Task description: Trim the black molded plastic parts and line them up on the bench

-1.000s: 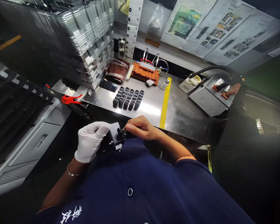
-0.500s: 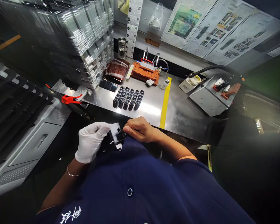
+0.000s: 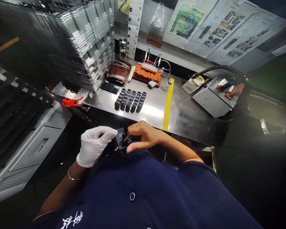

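Observation:
My left hand (image 3: 95, 144), in a white glove, pinches a black plastic part (image 3: 119, 139) by its upper left edge, in front of my body just off the bench's front edge. The part has a flat dark face and small pegs along its lower side. My bare right hand (image 3: 143, 135) is at the part's right side, fingers curled and thumb held lower. From its fingers sticks a small pointed metal tool (image 3: 127, 138), its tip close to the part's face; most of the tool is hidden. Several similar black parts (image 3: 130, 100) lie in rows on the metal bench (image 3: 154, 109).
A phone (image 3: 110, 88), an orange fixture (image 3: 147, 74) and a small bottle (image 3: 167, 84) stand behind the rows. Stacked clear trays (image 3: 85, 47) rise at left, near a red air gun (image 3: 71, 102). Yellow tape (image 3: 168, 105) crosses the bench; a grey box (image 3: 212, 100) stands right.
My right hand has opened its thumb downward and turned slightly, showing the metal tip. The black part has tilted, its face now darker. My left hand keeps its pinch, shifted slightly right.

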